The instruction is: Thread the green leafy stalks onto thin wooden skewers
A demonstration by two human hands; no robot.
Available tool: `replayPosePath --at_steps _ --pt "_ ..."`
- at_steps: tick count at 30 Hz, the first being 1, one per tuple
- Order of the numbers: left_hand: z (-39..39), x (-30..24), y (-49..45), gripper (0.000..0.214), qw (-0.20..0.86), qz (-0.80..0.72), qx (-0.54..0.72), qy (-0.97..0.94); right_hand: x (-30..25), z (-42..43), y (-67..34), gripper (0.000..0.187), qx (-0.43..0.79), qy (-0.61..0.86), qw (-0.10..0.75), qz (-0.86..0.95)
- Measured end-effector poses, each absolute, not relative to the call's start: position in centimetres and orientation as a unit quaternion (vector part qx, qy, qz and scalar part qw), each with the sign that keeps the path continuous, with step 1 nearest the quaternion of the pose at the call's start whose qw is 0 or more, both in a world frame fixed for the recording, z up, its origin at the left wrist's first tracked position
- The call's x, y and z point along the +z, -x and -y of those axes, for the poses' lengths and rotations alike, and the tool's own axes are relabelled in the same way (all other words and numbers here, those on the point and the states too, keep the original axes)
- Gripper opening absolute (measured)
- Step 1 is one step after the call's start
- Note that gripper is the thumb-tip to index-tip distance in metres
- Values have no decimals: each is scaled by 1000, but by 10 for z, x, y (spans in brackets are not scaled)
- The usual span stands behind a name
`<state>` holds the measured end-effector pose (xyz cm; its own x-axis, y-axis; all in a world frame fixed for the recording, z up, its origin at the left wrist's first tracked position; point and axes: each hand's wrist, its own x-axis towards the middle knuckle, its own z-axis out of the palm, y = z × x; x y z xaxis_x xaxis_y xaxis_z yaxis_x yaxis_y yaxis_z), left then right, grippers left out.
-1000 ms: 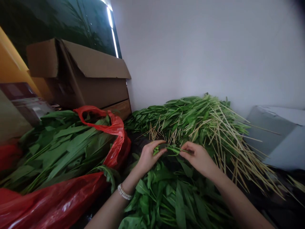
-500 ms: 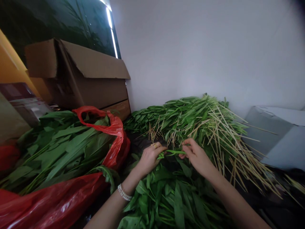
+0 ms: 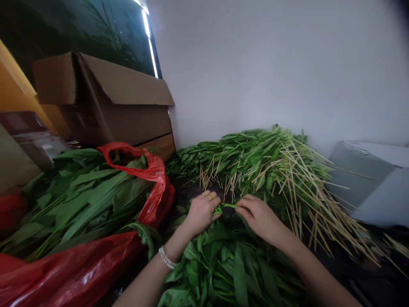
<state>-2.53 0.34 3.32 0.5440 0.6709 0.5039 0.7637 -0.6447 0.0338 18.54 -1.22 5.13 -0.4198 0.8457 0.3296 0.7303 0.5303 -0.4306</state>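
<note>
Green leafy stems (image 3: pixel 228 205) stretch between my two hands. My left hand (image 3: pixel 203 212), with a ring and a beaded bracelet, is closed around their left part. At their right end my right hand (image 3: pixel 257 215) pinches with thumb and fingers. Just below both hands spreads a loose heap of leafy greens (image 3: pixel 236 268). Behind them lies a pile of greens threaded on thin wooden skewers (image 3: pixel 297 170), with the bare stick ends pointing right and toward me.
At left, a red plastic bag (image 3: pixel 159 183) gapes around more large leaves (image 3: pixel 92 200). An open cardboard box (image 3: pixel 128 115) stands behind it, by a white wall (image 3: pixel 271 64). A pale box (image 3: pixel 377 183) sits at right.
My right hand has moved left and slightly down, closer to my left hand, and the visible length of stem between them is shorter. My left hand has barely shifted.
</note>
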Motion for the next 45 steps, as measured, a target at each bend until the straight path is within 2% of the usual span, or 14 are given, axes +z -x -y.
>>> replayPosePath --at_steps 3,6,9,15,20,26,34,38,45 --pt "-9 33 28 7 -23 432 -335 837 53 13 -184 19 105 455 269 842" --pt "-23 33 42 13 -174 494 -481 703 55 13 -190 19 92 461 269 841" --pt "-32 36 54 22 -182 527 -544 627 58 10 -196 17 83 479 280 828" --pt "-18 37 41 21 -231 464 -515 683 58 10 -192 16 63 479 274 831" --pt "-9 40 32 22 -168 425 -481 748 62 18 -185 17 -24 502 229 833" --pt "-5 34 27 28 -55 353 -320 878 66 27 -178 16 -82 497 195 841" --pt "-5 32 27 25 4 353 -233 906 67 28 -177 14 -82 505 193 837" --pt "-4 34 27 17 27 355 -221 908 68 30 -176 14 -69 499 193 842" --pt "-3 35 27 16 44 347 -213 912 69 30 -174 14 -56 500 187 844"
